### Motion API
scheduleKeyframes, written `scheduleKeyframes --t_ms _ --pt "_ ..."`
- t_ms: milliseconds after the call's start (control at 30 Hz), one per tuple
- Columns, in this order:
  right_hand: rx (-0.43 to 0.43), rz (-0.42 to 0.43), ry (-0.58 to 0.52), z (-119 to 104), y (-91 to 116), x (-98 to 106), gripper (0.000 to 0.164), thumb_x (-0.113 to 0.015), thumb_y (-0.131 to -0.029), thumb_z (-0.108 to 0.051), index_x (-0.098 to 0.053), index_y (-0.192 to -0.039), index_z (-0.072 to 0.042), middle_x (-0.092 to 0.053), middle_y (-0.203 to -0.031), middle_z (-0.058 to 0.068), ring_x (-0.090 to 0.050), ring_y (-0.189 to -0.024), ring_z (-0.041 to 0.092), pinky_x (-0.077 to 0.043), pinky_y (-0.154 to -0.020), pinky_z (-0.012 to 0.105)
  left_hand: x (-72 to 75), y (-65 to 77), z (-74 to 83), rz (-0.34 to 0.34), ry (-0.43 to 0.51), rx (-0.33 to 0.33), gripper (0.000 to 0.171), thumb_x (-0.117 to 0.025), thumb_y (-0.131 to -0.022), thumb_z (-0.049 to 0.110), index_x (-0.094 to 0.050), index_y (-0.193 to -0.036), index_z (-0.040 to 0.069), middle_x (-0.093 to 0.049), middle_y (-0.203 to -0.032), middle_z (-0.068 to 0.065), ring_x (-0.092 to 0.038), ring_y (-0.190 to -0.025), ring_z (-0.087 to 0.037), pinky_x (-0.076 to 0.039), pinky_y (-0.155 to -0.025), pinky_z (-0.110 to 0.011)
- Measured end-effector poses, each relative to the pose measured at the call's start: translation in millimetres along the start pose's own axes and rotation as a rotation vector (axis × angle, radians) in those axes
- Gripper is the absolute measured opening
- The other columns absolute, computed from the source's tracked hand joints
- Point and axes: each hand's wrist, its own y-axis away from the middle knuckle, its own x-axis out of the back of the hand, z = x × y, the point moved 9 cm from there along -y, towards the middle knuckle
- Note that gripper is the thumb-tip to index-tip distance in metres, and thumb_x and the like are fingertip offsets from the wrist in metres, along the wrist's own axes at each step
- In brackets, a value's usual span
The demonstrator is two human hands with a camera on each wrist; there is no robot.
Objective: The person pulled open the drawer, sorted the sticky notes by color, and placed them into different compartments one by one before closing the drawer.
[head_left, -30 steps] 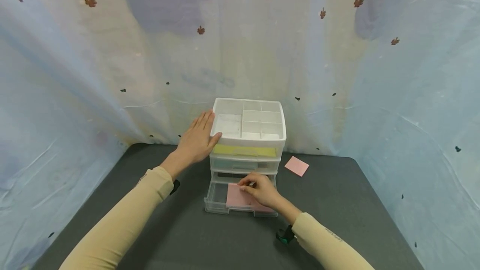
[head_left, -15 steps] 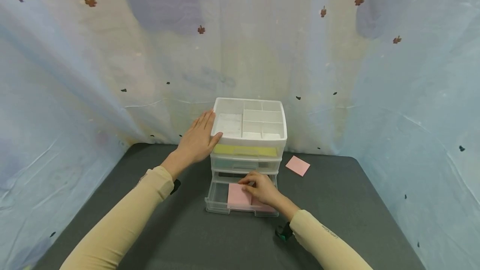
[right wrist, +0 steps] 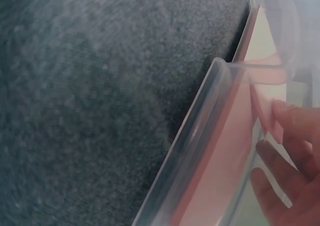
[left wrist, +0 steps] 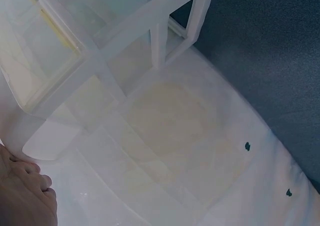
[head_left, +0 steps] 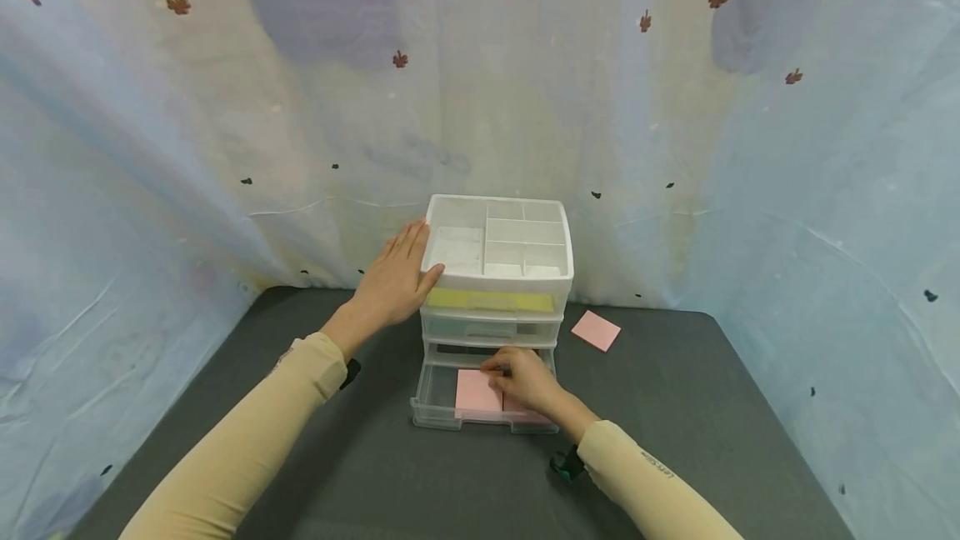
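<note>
A white plastic drawer organizer [head_left: 491, 279] stands at the middle of the table's far side, its clear bottom drawer [head_left: 435, 394] pulled out. My left hand [head_left: 392, 277] rests against its upper left side with fingers extended, thumb at the top rim; part of that hand shows at the left wrist view's lower left corner. Two pink sticky note pads lie in the drawer: a left pad [head_left: 477, 392] and a right pad [head_left: 517, 409], partly covered by my right hand [head_left: 528, 382]. In the right wrist view, thumb and finger pinch a pink sticky note edge [right wrist: 265, 105].
Another pink sticky note pad [head_left: 596, 331] lies on the dark table [head_left: 660, 415], right of the organizer. Yellow paper [head_left: 491, 300] shows through the closed top drawer. The organizer's top has a divided tray [head_left: 525, 232]. A patterned curtain [head_left: 495, 123] hangs close behind.
My right hand has drawn slightly right from the left pink pad, showing more of it. The left hand stays on the organizer.
</note>
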Motion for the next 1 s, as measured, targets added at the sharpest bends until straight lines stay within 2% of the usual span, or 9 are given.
scheduleKeyframes --t_ms 233,533,1000 --pt "0.001 -0.017 0.028 1.3 -0.4 -2.6 0.020 -0.078 -0.092 -0.005 -0.081 -0.112 -0.008 -0.076 -0.107 0.007 -0.073 -0.100 0.026 -0.061 -0.084 0.045 0.6 0.2 -0.8 0.004 0.002 -0.003 0.079 -0.030 -0.112 0.052 -0.003 -0.167 0.002 -0.003 -0.175 -0.016 -0.006 -0.161 -0.035 -0.010 -0.130 -0.051" --pt "0.007 -0.044 0.038 2.0 -0.8 -7.0 0.019 -0.080 -0.091 -0.005 -0.081 -0.110 -0.006 -0.076 -0.105 0.008 -0.072 -0.097 0.027 -0.061 -0.081 0.043 1.5 1.6 0.5 0.001 0.009 -0.003 0.079 -0.028 -0.112 0.053 0.000 -0.167 0.003 -0.002 -0.175 -0.016 -0.004 -0.161 -0.034 -0.011 -0.130 -0.052" --pt "-0.019 -0.070 0.017 1.5 0.6 -8.3 0.023 -0.077 -0.094 -0.006 -0.078 -0.116 -0.005 -0.075 -0.112 0.010 -0.072 -0.102 0.028 -0.061 -0.082 0.045 1.7 1.5 0.1 0.006 0.008 -0.005 0.079 -0.030 -0.112 0.052 -0.002 -0.167 0.002 -0.003 -0.174 -0.017 -0.006 -0.161 -0.035 -0.012 -0.130 -0.053"
